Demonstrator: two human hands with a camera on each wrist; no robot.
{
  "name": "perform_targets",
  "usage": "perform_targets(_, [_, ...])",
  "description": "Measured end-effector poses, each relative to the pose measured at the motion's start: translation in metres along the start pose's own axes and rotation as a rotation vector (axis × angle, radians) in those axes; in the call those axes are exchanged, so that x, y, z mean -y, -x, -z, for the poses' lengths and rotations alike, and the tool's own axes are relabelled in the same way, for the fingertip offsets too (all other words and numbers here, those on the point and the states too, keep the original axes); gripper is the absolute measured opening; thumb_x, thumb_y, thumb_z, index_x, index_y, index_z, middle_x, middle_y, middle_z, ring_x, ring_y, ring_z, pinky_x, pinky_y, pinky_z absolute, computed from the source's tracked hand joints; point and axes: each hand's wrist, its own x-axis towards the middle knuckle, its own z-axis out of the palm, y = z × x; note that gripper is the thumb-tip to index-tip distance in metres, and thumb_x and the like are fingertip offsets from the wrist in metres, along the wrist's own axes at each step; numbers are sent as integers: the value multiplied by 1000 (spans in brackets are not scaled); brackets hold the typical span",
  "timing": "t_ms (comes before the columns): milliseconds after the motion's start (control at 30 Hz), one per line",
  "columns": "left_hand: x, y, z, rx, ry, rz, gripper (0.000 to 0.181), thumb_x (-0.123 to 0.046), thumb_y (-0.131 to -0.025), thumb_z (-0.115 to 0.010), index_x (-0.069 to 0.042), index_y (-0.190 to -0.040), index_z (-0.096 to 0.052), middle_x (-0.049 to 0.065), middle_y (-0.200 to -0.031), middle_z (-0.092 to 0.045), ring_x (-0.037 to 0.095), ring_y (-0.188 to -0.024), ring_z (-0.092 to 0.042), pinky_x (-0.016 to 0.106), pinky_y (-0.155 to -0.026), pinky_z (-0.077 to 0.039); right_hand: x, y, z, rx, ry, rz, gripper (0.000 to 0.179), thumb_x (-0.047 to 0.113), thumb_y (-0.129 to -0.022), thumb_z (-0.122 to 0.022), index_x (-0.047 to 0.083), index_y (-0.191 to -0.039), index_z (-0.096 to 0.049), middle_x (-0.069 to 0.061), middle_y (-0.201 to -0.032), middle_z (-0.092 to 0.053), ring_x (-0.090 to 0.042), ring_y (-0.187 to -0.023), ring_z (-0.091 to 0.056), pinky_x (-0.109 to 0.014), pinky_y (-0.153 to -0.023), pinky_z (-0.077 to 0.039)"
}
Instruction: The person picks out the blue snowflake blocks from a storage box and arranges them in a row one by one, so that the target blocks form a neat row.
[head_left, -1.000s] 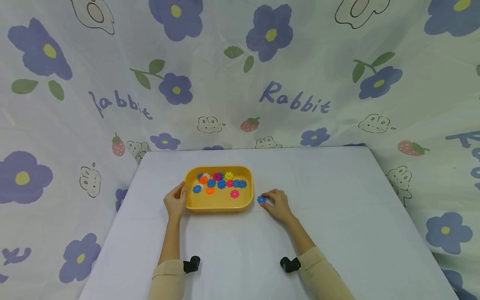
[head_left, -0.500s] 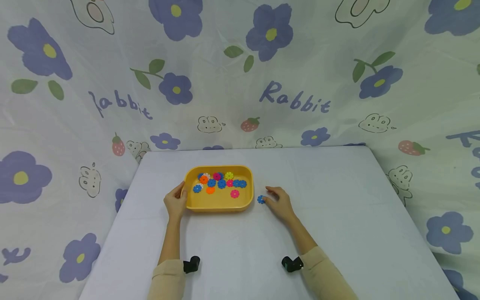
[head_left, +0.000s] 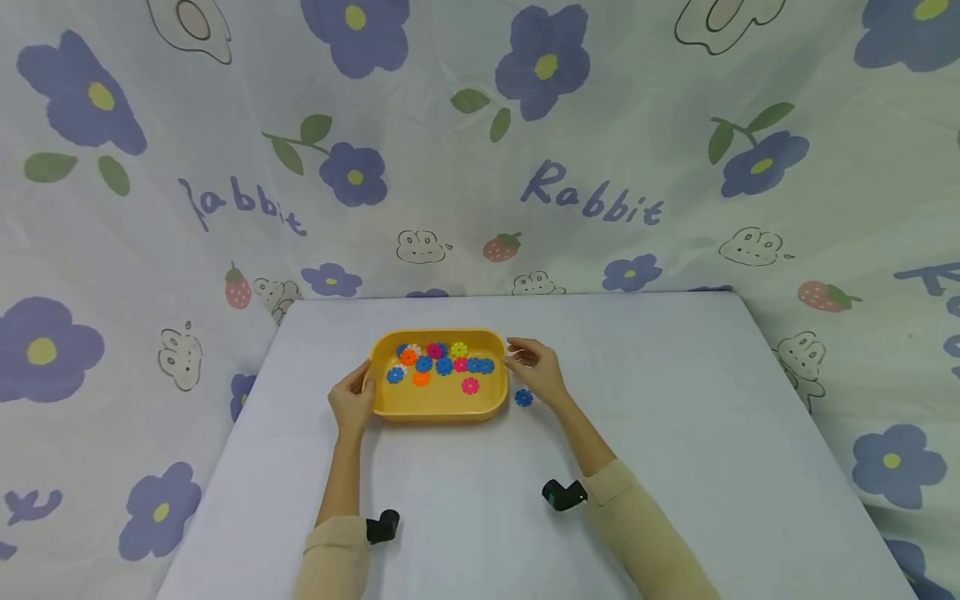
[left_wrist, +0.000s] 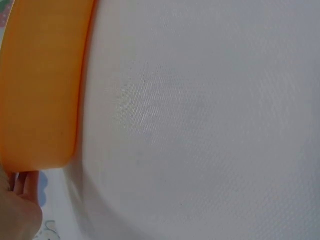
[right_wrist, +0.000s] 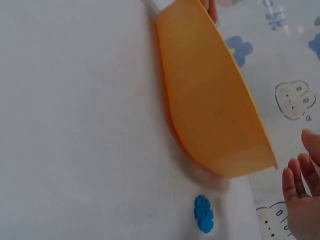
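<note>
A yellow plastic tray [head_left: 438, 405] lies on the table with several notched, flower-shaped plastic discs in it: blue, pink, orange, white and yellow-green. My left hand [head_left: 351, 403] grips the tray's left end, thumb near the rim; the left wrist view shows its fingers against the outer wall. My right hand [head_left: 540, 375] is beside the tray's right rim, fingers loosely bent and holding nothing. In the right wrist view this hand [right_wrist: 305, 195] is apart from the tray wall. Just outside the tray's right end, a blue notched disc [head_left: 524, 398] rests on the tabletop.
A white cloth-covered table [head_left: 660, 400] spreads around the tray. Behind it and at both sides hangs a patterned curtain [head_left: 450, 167] with flowers, rabbits and lettering. Black wrist cameras [head_left: 564, 495] sit at both sleeve cuffs.
My right hand has let go of the blue disc and moved up and left to the tray's right rim. The disc stays on the table. My left hand keeps its grip.
</note>
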Motion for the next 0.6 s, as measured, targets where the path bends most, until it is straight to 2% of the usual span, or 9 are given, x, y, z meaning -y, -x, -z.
perform_targets(300, [0, 0, -2, -6, 0, 2, 31, 12, -82, -57, 11, -113, -62, 28, -113, -61, 39, -106, -59, 2, -73, -45, 18, -21, -33, 113, 10, -45, 39, 4, -85, -68, -11, -119, -57, -27, -113, -61, -33, -98, -62, -29, -84, -55])
perform_targets(467, [-1, 0, -2, -2, 6, -10, 31, 12, -82, -57, 12, -112, -62, 28, -112, -61, 39, -106, -59, 3, -73, -45, 18, -31, -55, 138, 36, -74, 35, 0, -84, -67, -10, -116, -59, -25, -109, -63, -33, -94, -64, -31, -81, -56])
perform_targets(600, [0, 0, 0, -15, 5, -6, 31, 12, -81, -57, 10, -112, -63, 27, -112, -62, 38, -106, -59, 3, -74, -46, 12, -39, -76, 160, 93, -68, 33, 0, -83, -68, -9, -114, -61, -22, -104, -66, -30, -89, -66, -28, -78, -56])
